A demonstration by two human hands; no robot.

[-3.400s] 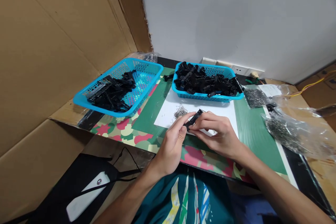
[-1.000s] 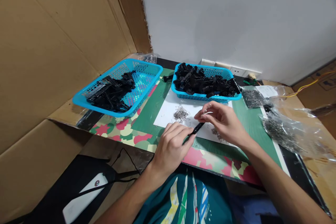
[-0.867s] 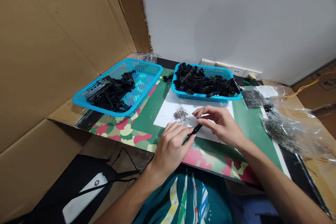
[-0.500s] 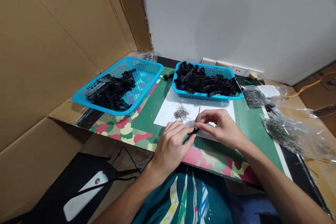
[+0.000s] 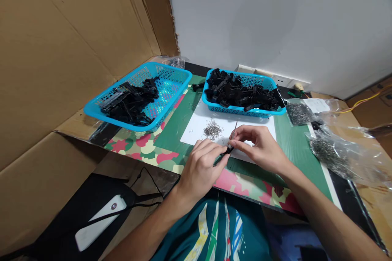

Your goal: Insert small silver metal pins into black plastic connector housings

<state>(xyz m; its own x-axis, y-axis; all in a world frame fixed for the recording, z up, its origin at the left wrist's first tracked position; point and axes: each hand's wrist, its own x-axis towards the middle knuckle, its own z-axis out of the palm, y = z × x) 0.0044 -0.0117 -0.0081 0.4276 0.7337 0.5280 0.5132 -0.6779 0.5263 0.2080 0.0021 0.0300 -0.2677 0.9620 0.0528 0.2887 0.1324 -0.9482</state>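
Between the thumb and fingers of my left hand (image 5: 203, 163) is a small black plastic part (image 5: 228, 150), mostly covered by the fingers. My right hand (image 5: 255, 144) pinches a thin metal rod (image 5: 234, 129), which slants up and away from the fingertips. The two hands meet at the black part, low over the white sheet's (image 5: 196, 120) front edge. Just beyond my left hand, a loose pile of tiny metal springs or wire clips (image 5: 212, 130) lies on the sheet. What the rod's lower end touches is hidden by my fingers.
A blue basket (image 5: 245, 111) of black parts stands behind the sheet; another blue basket (image 5: 167, 116) with black parts is at left. Plastic bags of small metal pieces (image 5: 327, 153) lie at right on the green mat (image 5: 298, 147). Cardboard (image 5: 76, 28) walls the left side.
The rod in my right hand has tilted slightly to the right. Both hands stay together at the black part. The whole view has shifted a little.
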